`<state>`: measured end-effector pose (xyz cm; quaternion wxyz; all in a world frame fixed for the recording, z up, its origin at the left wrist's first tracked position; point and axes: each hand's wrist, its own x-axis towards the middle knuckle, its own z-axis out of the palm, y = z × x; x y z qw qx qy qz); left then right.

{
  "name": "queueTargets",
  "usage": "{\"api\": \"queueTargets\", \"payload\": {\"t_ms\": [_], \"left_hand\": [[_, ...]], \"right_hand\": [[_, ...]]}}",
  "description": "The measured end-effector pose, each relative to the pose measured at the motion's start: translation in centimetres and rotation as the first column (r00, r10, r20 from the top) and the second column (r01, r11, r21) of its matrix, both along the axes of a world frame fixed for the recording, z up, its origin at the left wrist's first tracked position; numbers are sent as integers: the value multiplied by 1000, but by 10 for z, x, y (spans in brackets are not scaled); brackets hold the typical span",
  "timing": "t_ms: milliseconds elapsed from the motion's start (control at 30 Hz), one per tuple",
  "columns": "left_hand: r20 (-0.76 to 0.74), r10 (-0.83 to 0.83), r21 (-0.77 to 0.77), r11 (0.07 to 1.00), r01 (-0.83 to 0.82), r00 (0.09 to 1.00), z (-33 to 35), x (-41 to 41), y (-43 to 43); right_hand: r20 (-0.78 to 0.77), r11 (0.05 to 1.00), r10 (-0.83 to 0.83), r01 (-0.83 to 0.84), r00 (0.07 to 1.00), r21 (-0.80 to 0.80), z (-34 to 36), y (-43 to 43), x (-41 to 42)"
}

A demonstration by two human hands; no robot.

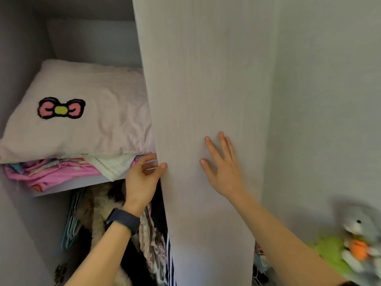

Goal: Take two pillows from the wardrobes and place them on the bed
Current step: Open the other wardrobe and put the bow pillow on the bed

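Observation:
A pale pink pillow (pixel 86 112) with a pink bow patch lies on the wardrobe's upper shelf at left, on top of folded pink cloth (pixel 55 172). The grey wardrobe door (pixel 198 100) stands in the middle and hides the pillow's right end. My left hand (pixel 142 180) grips the door's left edge, thumb on the front and fingers curled behind it, just below the pillow's right corner. Flat on the door's front rests my right hand (pixel 221 164), fingers spread, holding nothing. No second pillow shows.
The shelf's front edge (pixel 68 185) runs under the folded cloth. Hanging clothes and hangers (pixel 115 234) fill the space below it. A plain wall (pixel 329 100) stands at right, with blurred plush toys (pixel 354 244) at the lower right corner.

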<state>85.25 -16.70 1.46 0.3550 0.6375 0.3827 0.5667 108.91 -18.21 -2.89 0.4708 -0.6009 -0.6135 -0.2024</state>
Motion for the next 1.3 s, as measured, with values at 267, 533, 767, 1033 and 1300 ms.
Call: {"api": "queueTargets", "payload": {"t_ms": [267, 533, 767, 1033, 1300], "left_hand": [[130, -287, 57, 958, 282, 949, -7, 0, -79], [25, -565, 248, 803, 542, 825, -35, 28, -132], [-369, -584, 454, 566, 688, 723, -50, 98, -160], [-764, -212, 549, 282, 787, 609, -81, 200, -163], [-863, 57, 493, 310, 813, 502, -118, 270, -168]], "right_hand": [[-517, 926, 185, -324, 836, -193, -41, -132, -45], [-766, 946, 126, -308, 630, -98, -82, -245, -75], [-780, 998, -41, 57, 625, -7, -95, -288, -51], [-714, 904, -326, 426, 620, -43, -99, -319, 0], [-709, 822, -478, 549, 518, -153, -90, -330, 75]]}}
